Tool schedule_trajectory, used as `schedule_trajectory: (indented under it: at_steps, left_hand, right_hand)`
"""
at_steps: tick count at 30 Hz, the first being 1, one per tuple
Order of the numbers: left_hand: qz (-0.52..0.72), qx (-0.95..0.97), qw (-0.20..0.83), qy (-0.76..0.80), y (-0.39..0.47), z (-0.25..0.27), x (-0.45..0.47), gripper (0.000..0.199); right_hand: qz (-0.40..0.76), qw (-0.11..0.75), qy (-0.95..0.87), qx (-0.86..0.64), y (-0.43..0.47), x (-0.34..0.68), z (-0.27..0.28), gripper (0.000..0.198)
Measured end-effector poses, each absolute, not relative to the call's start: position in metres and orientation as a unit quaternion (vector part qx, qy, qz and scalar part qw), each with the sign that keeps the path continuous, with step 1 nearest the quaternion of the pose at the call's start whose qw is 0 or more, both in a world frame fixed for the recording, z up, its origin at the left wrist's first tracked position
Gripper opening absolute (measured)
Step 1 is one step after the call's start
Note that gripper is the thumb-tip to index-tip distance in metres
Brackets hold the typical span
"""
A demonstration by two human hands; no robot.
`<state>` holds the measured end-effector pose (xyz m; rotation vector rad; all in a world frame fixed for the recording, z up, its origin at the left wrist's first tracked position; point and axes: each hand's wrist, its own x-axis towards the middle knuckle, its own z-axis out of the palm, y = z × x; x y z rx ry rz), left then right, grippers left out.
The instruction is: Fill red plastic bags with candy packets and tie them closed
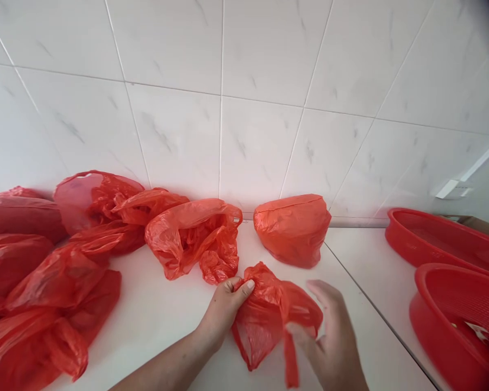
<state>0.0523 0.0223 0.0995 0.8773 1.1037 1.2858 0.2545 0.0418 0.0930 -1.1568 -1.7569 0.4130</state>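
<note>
A thin red plastic bag (261,320) lies crumpled in front of me over the white tabletop, one handle strap dangling toward me. My left hand (224,309) pinches its gathered upper left part between thumb and fingers. Beside the bag's right side is my right hand (334,336), slightly blurred, with thumb and fingers spread apart. Its thumb tip lies close to the dangling strap; whether they touch I cannot tell. Behind, a folded or filled red bag (292,231) leans at the wall, and an opened, crumpled red bag (193,236) sits to its left.
Several more red plastic bags (44,282) are heaped along the left of the white tabletop (163,320). Two red plastic baskets, a nearer basket (436,320) and a farther basket (415,244), stand at the right. A tiled wall (261,146) rises behind.
</note>
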Motion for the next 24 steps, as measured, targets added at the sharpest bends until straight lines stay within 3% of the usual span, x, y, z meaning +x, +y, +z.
schedule_trajectory:
  at_steps: [2,3,5,7,11,15,18,21,24]
  left_hand:
    - [0.536,0.396,0.578,0.47,0.02,0.102,0.055,0.038]
    - [0.527,0.409,0.579,0.469,0.02,0.104,0.056,0.037]
    - [0.508,0.433,0.573,0.476,0.02,0.106,0.056,0.03]
    - [0.502,0.448,0.538,0.508,0.022,0.107,0.053,0.021]
    - [0.531,0.457,0.417,0.579,0.032,0.104,0.036,0.023]
    - [0.516,0.474,0.389,0.598,0.037,0.102,0.026,0.016]
    - [0.497,0.482,0.4,0.6,0.035,0.101,0.029,0.012]
    - [0.484,0.485,0.418,0.596,0.033,0.1,0.037,0.009]
    - [0.476,0.484,0.439,0.588,0.031,0.1,0.044,0.011]
  right_hand:
    - [0.166,0.423,-0.77,-0.448,0.04,0.247,0.088,0.072]
    - [0.191,0.392,-0.777,-0.453,0.041,0.244,0.086,0.064]
    - [0.282,0.335,-0.764,-0.474,0.046,0.243,0.087,0.029]
    - [0.377,0.319,-0.716,-0.493,0.054,0.25,0.091,0.017]
    - [0.447,0.428,-0.557,-0.555,0.074,0.28,0.101,0.022]
    - [0.488,0.5,-0.466,-0.543,0.091,0.306,0.104,0.029]
    - [0.389,0.553,-0.455,-0.579,0.09,0.31,0.111,0.031]
    - [0.158,0.62,-0.501,-0.583,0.065,0.299,0.124,0.044]
    - [-0.063,0.631,-0.615,-0.47,0.026,0.273,0.13,0.022]
